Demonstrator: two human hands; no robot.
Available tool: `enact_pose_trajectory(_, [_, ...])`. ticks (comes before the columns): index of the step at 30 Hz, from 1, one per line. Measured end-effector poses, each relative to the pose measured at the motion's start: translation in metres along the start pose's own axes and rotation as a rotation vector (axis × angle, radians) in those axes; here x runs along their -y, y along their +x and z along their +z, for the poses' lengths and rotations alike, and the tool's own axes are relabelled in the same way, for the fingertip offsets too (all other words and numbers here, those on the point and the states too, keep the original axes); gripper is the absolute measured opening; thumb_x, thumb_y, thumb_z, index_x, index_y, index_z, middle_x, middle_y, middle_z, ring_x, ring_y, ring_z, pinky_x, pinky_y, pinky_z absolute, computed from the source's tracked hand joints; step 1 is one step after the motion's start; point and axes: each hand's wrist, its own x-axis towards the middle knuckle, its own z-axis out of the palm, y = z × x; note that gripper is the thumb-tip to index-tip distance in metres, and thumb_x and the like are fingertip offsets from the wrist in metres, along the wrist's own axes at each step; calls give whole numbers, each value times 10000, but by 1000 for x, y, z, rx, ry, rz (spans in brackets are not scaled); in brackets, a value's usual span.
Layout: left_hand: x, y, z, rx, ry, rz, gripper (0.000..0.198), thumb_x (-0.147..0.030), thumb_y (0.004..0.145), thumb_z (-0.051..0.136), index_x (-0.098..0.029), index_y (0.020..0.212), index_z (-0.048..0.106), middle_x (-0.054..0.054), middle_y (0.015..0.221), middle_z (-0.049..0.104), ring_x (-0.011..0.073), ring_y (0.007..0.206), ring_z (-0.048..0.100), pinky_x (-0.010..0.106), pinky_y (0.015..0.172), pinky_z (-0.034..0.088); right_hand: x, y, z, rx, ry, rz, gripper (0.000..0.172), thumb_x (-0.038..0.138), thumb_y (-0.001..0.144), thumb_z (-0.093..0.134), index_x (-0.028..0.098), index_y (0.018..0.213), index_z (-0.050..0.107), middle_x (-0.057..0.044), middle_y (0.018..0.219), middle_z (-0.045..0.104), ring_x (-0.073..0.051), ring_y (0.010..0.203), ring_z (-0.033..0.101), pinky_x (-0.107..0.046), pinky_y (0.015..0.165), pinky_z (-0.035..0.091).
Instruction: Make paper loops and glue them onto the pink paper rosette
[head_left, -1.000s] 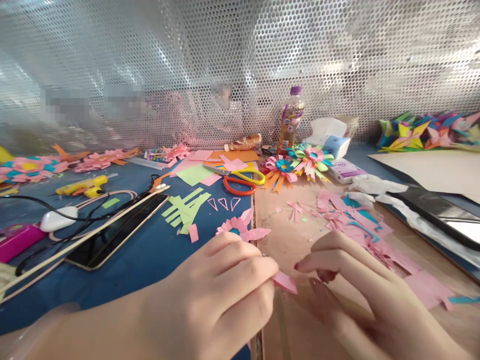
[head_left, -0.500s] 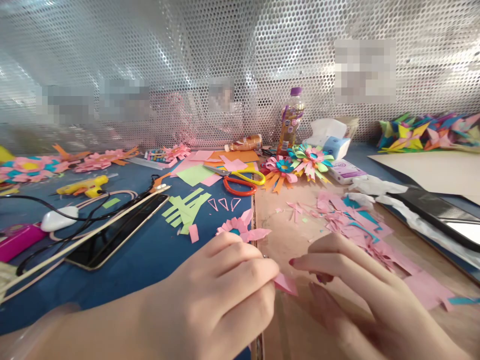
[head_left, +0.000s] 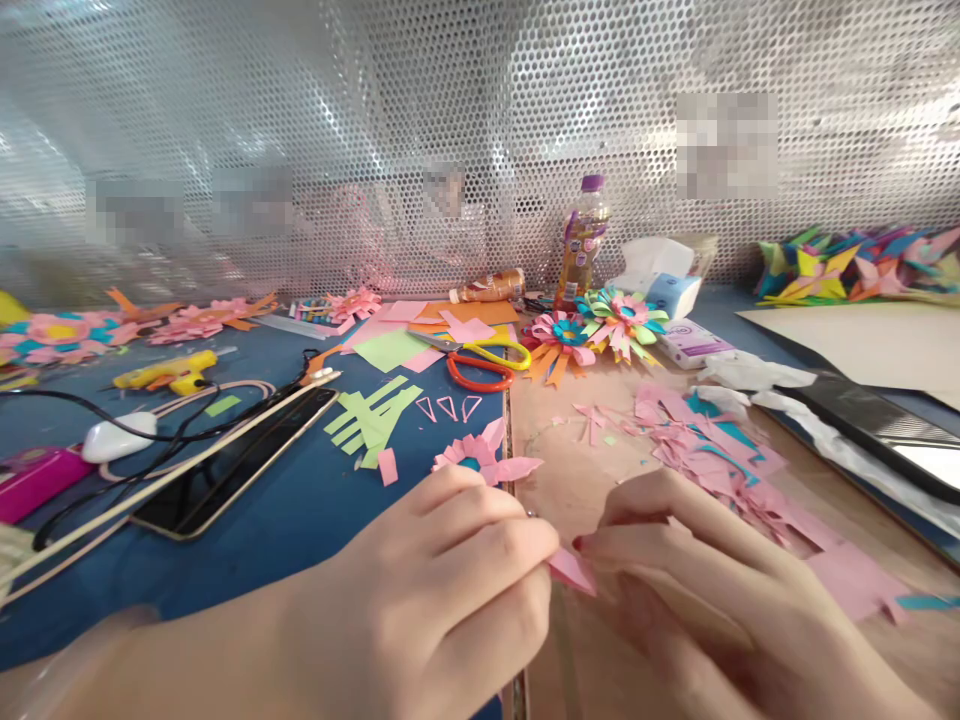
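Observation:
My left hand (head_left: 442, 590) is curled closed at the bottom centre, pinching a small pink paper piece (head_left: 571, 570) between thumb and fingers. My right hand (head_left: 697, 590) meets it from the right, its fingertips closed on the same pink piece. Both hands hover low over the brown board (head_left: 570, 450). Just beyond my left knuckles lies a half-made pink paper flower (head_left: 480, 455) with a blue centre.
Scissors (head_left: 480, 362) with orange and yellow handles lie beyond, near finished paper flowers (head_left: 600, 325) and a bottle (head_left: 581, 240). A phone (head_left: 240, 460), cables, a glue gun (head_left: 165, 372) and green strips (head_left: 371, 415) fill the left. Pink scraps (head_left: 697, 440) and a dark tablet (head_left: 877, 430) lie right.
My right fingers have moved left and closed onto the pink piece held by my left hand. The left hand has barely moved.

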Motion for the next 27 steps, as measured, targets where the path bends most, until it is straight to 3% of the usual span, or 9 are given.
enact_pose_trajectory(6, [0,0,-1,10,-2,4,328,-82,887,327,-122,914,652,92,1015,673,202,963,585,347,900,455,1,2,-1,-14,33,-2,262,65,787,433,192,891,636,-64,878,547,-159,813,556,-256,650,515])
enact_pose_trajectory(13, [1,1,0,8,-2,5,333,-79,885,327,-118,914,656,86,1025,673,198,968,577,349,942,427,-1,1,0,-14,24,17,242,72,778,455,185,909,624,-73,881,556,-175,822,559,-265,638,517])
enact_pose_trajectory(19, [1,0,-1,5,30,31,326,-85,880,341,-122,905,664,84,1020,672,197,950,585,343,933,431,2,2,-2,55,51,20,278,82,795,422,219,943,615,-73,916,554,-188,867,559,-286,682,525])
enact_pose_trajectory(23, [1,1,-1,1,26,34,330,-81,880,343,-109,902,670,88,1011,675,199,933,585,356,895,455,3,3,-4,44,53,62,229,88,805,445,218,891,613,-69,914,555,-181,864,564,-273,695,523])
enact_pose_trajectory(27, [1,2,1,-22,32,53,278,-85,861,403,-107,898,677,80,993,684,189,900,588,350,866,464,1,8,-3,164,187,202,157,172,861,475,230,919,609,-49,946,560,-159,876,566,-251,738,511])
